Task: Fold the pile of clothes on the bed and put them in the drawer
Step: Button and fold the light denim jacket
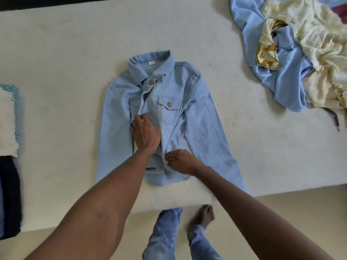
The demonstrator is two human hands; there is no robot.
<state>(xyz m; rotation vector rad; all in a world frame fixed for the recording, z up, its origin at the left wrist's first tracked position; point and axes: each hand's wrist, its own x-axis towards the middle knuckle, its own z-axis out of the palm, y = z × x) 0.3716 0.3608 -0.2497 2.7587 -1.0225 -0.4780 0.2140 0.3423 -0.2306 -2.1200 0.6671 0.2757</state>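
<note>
Two hands: both at work on one garment, close together but not touching each other.
Jacket (169, 119): pale blue denim, laid front-up at the centre of the bed, collar toward 12 o'clock, hem toward 6 o'clock, both sleeves lying down along its sides.
Left hand (145, 133): palm down on the jacket's front, fingers reaching toward 12 o'clock; fingertips meet the raised edge of the button placket, though whether they pinch it or only press it I cannot tell.
Right hand (180, 162): at 5 o'clock from the left hand, just beside its wrist; fingers curled, pinching the front edge of the jacket near the hem.
Jacket relative to hands: directly beneath both; collar and chest pocket lie beyond the fingertips, hem just short of the right wrist.
Bed (65, 72): cream textured mattress cover, near edge running across at 6 o'clock.
Unfolded pile (300, 53): at 2 o'clock, well apart from the jacket; light blue cloth, cream cloth and a gold patterned piece heaped together.
Folded stack (8, 128): at 9 o'clock along the frame edge; white piece over a turquoise patterned one, dark navy piece next to it toward 7 o'clock.
Person's legs (169, 237): blue jeans, one bare foot on the floor at 6 o'clock.
</note>
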